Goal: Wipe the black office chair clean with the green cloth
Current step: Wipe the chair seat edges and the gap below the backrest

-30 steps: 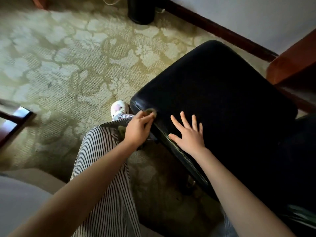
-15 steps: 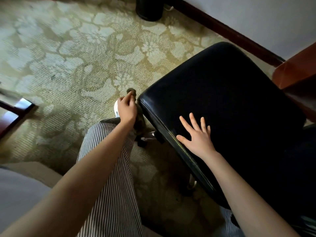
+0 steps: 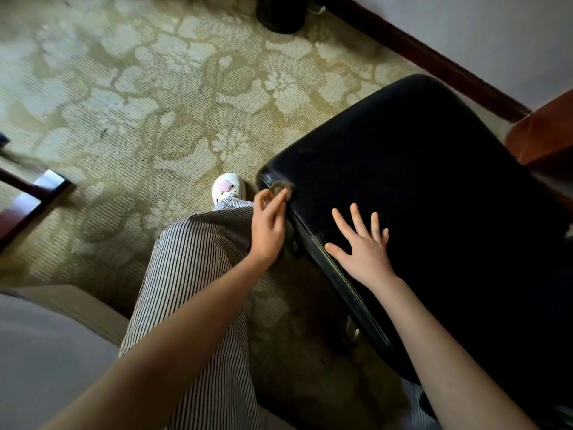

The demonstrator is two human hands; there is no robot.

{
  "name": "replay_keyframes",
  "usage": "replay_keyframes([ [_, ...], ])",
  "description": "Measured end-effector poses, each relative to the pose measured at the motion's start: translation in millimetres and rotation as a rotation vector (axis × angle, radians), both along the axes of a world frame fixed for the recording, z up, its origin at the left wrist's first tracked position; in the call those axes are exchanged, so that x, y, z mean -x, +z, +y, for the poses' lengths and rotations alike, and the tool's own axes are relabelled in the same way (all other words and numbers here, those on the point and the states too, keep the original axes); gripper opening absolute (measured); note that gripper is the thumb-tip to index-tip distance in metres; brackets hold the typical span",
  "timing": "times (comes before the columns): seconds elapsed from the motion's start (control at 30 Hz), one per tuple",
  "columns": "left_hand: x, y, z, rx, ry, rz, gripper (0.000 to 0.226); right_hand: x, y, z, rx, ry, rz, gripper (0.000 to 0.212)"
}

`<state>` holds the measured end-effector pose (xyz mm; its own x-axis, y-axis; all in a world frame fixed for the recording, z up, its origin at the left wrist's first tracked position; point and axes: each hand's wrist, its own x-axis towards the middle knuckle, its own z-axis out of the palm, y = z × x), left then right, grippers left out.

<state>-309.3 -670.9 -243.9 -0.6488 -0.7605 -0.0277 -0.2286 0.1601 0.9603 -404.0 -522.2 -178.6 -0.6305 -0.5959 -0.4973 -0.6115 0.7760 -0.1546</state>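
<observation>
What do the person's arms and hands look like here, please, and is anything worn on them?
The left forearm and right forearm are bare to the frame edge; no sleeves show. The left hand and right hand wear no gloves, and no ring, watch or bracelet is visible. Otherwise, the person wears finely striped trousers and a white shoe with a pink decoration.
</observation>
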Motion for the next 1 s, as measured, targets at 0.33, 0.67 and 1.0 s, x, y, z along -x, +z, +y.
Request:
replay_keyframes([
  [0.33, 12, 0, -34, -0.26, 0.27, -0.075, 0.037, 3, 1, -3, -0.008, -0.02, -0.005, 0.068],
  [0.67, 19, -7, 11, -0.204, 0.1, -0.042, 0.045, 5, -4, -15, 0.012, -0.078, 0.007, 0.067],
  [1.0, -5, -3, 50, -0.059, -0.14, 0.031, 0.043, 10, -4, -32, 0.057, -0.155, 0.029, 0.066],
])
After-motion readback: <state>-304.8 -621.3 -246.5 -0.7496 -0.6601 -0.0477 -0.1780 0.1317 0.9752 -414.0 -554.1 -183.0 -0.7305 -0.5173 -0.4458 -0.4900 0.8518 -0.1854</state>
